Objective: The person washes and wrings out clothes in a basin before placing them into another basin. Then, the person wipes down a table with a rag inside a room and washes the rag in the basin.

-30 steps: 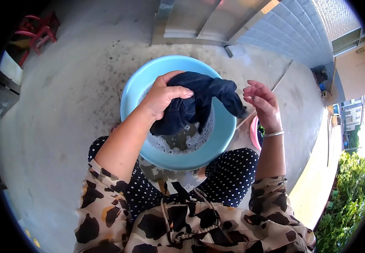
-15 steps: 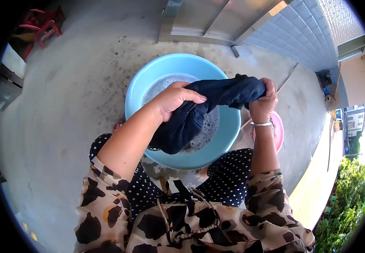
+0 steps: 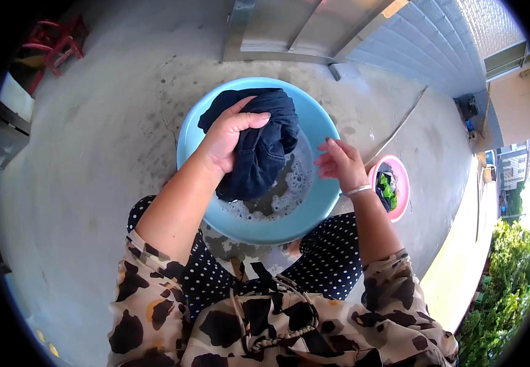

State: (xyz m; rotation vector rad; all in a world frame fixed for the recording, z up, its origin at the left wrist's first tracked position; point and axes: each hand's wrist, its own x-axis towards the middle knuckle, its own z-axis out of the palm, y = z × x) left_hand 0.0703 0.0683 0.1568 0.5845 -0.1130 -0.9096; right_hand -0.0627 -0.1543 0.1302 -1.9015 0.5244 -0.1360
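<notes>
My left hand [image 3: 232, 136] is closed on a bunched, wet dark blue garment [image 3: 259, 165] with visible seams, its thumb lying over the folds. The cloth is held over the left part of a large light blue basin [image 3: 246, 231]. Foamy, greyish water [image 3: 280, 192] shows in the basin to the right of the cloth and below it. Over the basin's right rim, my right hand [image 3: 343, 164] holds nothing, its fingers loosely bent and apart. A gap separates it from the garment.
A pink basin [image 3: 404, 189] with black and bright green cloth [image 3: 388, 192] stands right of the blue one. A thin stick [image 3: 402, 119] lies on the concrete floor behind it. A metal door [image 3: 283, 30] is ahead; red stools [image 3: 57, 46] are at far left.
The right hand has let go of the garment and come down and left. My left hand has risen slightly, and the once-stretched cloth is now bunched at it. The pink basin's contents have come into view.
</notes>
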